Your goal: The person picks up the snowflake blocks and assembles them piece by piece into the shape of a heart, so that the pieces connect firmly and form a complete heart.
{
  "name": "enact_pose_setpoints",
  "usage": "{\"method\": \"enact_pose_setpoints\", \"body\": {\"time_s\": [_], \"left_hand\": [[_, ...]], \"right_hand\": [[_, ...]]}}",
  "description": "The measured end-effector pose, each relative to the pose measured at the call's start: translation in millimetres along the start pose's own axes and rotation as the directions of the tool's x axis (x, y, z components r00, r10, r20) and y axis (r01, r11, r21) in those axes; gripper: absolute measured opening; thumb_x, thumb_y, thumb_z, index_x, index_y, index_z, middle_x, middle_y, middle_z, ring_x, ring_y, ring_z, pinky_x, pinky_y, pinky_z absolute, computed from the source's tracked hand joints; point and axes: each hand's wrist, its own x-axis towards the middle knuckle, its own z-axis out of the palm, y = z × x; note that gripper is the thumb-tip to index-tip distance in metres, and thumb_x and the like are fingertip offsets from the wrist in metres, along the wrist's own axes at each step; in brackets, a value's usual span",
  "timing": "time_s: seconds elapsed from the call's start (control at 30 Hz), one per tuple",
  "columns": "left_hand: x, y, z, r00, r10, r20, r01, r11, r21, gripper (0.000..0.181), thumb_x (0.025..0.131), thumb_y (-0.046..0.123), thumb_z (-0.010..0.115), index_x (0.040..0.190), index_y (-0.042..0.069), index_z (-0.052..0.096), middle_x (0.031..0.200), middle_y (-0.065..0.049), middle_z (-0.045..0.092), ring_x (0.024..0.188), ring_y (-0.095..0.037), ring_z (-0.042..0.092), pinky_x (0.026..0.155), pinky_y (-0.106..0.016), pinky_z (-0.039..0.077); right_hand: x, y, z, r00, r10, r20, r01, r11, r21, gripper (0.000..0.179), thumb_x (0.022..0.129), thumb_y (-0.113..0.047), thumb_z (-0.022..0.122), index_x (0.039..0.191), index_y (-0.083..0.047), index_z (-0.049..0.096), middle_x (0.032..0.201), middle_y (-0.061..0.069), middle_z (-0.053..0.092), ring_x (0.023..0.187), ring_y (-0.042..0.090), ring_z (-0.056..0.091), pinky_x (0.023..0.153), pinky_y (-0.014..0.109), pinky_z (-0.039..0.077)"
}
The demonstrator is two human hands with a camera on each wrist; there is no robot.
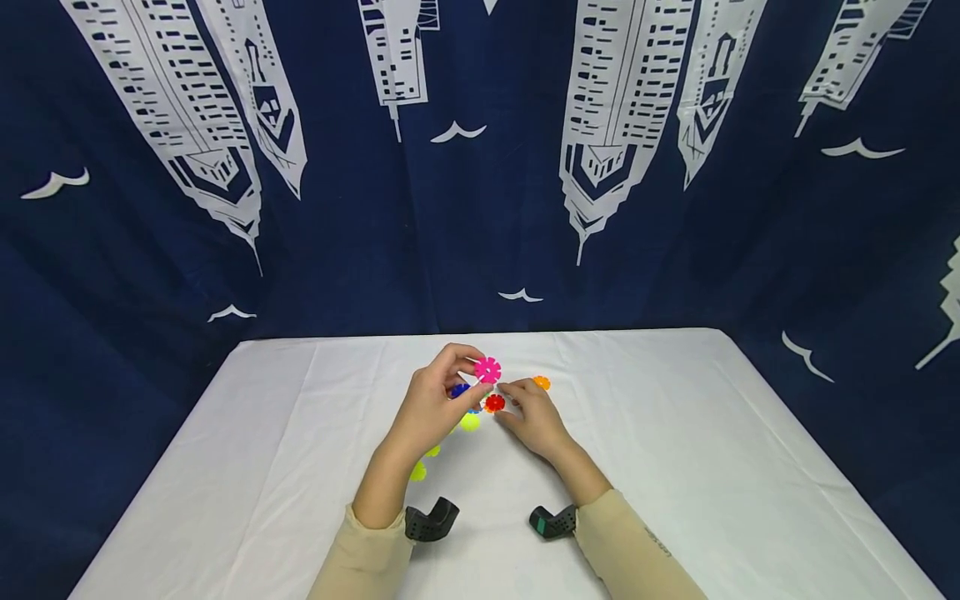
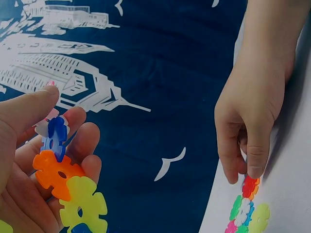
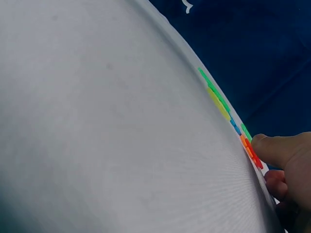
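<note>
A curtained-off tabletop spot, whether in a home or lab unclear: a dark-blue fabric curtain point(image 1: 465, 217) printed with upside-down white skyscrapers and birds hangs behind and beside the creased, white-cloth-covered surface point(image 1: 300, 467).

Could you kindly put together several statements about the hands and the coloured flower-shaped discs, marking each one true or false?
1. The left hand holds a pink disc. True.
2. The right hand is well away from every disc. False: its fingertips are at a red disc.
3. In the left wrist view, an orange disc sits between a blue disc and a yellow disc. True.
4. The table is covered in black. False: its covering is white.
5. The backdrop is dark blue with white figures. True.
</note>
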Motion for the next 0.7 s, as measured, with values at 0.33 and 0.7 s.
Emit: {"method": "enact_pose_setpoints", "body": {"time_s": [0.33, 0.7], "left_hand": [[0.1, -0.9, 3.0, 0.999, -0.033, 0.017, 0.032, 0.999, 0.026, 0.037, 0.088, 0.012, 0.077, 0.12, 0.012, 0.058, 0.1, -0.007, 0.075, 0.069, -0.018, 0.065, 0.058, -0.02, 0.055], [0.3, -0.2, 2.3, 0.999, -0.009, 0.05, 0.008, 1.0, 0.002, 0.039, 0.085, 0.013, 0.079, 0.118, 0.011, 0.058, 0.097, -0.007, 0.073, 0.061, -0.005, 0.062, 0.056, -0.023, 0.054]], "right_hand": [[-0.9, 2, 0, 0.999, -0.021, -0.038, 0.023, 0.999, 0.041, 0.024, 0.08, -0.013, 0.083, 0.1, -0.007, 0.073, 0.11, 0.008, 0.063, 0.096, 0.023, 0.061, 0.088, 0.042, 0.054], [-2.1, -2, -18, 0.993, 0.08, -0.085, -0.054, 0.96, 0.276, 0.033, 0.084, -0.005, 0.079, 0.114, -0.009, 0.064, 0.086, 0.006, 0.071, 0.07, 0.01, 0.062, 0.063, 0.02, 0.054]]}}
